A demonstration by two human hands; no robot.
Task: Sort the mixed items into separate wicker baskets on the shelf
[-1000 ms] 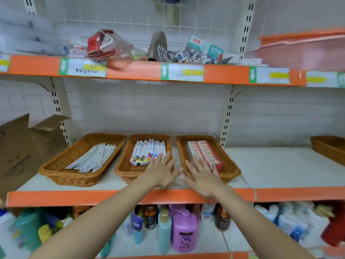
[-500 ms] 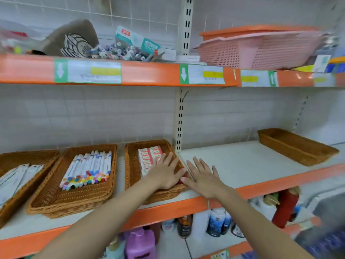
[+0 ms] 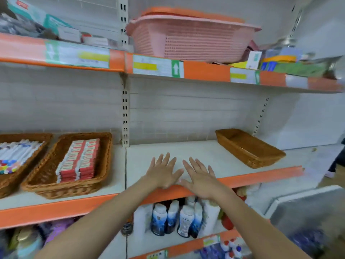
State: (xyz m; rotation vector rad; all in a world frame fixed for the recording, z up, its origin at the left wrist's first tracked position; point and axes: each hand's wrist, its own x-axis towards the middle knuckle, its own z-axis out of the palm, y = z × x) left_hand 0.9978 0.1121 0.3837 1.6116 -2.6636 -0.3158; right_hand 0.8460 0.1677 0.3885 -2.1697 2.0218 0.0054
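Both hands, left hand [image 3: 163, 173] and right hand [image 3: 200, 177], fingers spread flat, empty, over shelf [image 3: 186, 152] front edge; empty wicker basket [image 3: 249, 147] at right.

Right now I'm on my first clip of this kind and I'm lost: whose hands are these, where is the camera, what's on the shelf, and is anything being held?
There is no machine here. A person wears a wide-angle camera on the head, so you look forward and down along both bare arms. The left hand and the right hand are stretched out flat with fingers spread in front of a bare stretch of the middle shelf; neither holds anything.

On that shelf, at the far left edge of the picture, a wicker basket holds markers with coloured caps. Beside it, another basket holds stacked red and white boxes. To the right stands an empty wicker basket. Above, the top shelf carries a pink plastic basket and blurred packages. Below, bottles stand in a row.
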